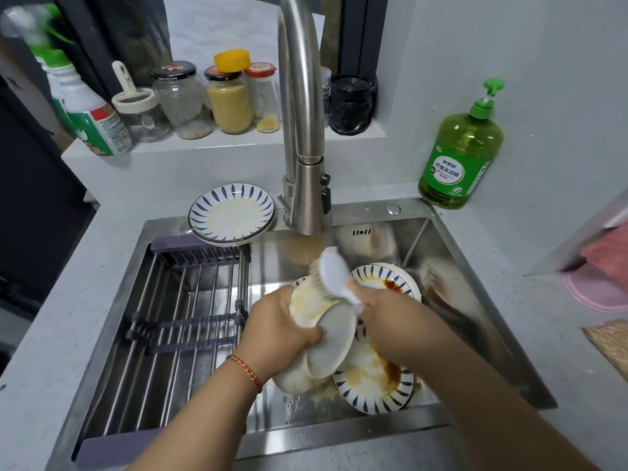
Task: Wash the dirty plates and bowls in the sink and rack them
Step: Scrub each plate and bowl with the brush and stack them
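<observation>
Over the sink (pixel 452 287), left hand (pixel 282 329) grips a tipped bowl (pixel 331 341); right hand (pixel 373 300) pinches the brush (pixel 334 271) just above it.

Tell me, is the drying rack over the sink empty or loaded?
Empty. The drying rack shows only bare bars, with no dishes on it; the plate on the counter sits behind it, beside the faucet.
</observation>
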